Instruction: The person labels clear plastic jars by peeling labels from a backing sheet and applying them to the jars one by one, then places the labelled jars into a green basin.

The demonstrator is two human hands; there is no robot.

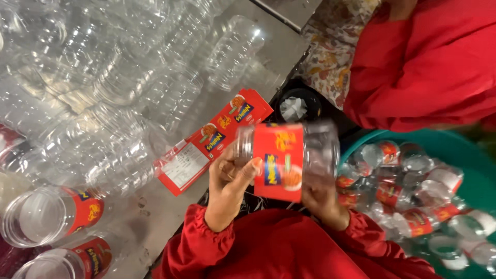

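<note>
Right hand [321,199] mostly behind blurred jar [287,157] — fingers hidden

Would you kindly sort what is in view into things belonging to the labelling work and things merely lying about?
In use: clear plastic jar with red label, left hand, right hand, stack of red labels, teal tub of labelled jars.

Lying about: floral cloth, dark round container.

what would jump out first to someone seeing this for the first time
In the centre, the left hand and right hand hold a clear plastic jar on its side, a red label wrapped around it. At lower right a green tub is full of labelled jars; a heap of bare clear jars fills the upper left. A stack of flat red labels lies on the table beside the hands.
</note>
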